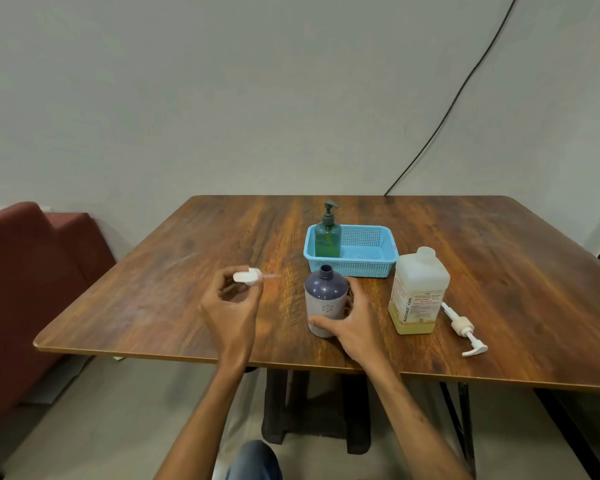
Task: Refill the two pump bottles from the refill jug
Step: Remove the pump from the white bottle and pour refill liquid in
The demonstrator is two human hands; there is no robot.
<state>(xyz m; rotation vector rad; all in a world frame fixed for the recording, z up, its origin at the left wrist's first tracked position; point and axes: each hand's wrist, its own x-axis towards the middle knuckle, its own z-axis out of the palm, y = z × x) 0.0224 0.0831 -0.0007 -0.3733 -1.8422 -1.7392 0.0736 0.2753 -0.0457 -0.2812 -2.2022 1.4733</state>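
On the near part of the brown wooden bench [153, 306], the round plastic pump bottle with a dark purple shoulder and pale body [323, 292] stands upright, its neck uncapped. It is steadied by the right hand [355, 323], whose grip is curled round the lower body, thumb in front. The bottle is judged light, fairly stiff and smooth, and is best held low while it is filled. To its left, the white pump head with its thin dip tube [246, 276] is pinched in the raised left hand [231, 306].

Near on the right stands the translucent square refill jug [420, 285], open, with yellow liquid low inside. It is judged light enough to be lifted by its body, though possibly slippery. A cream pump [463, 329] lies beside it. Further back, a green pump bottle [328, 239], pump on, stands in the left corner of a blue mesh basket [368, 265], just behind the open bottle, where a tilted jug could be crowded.
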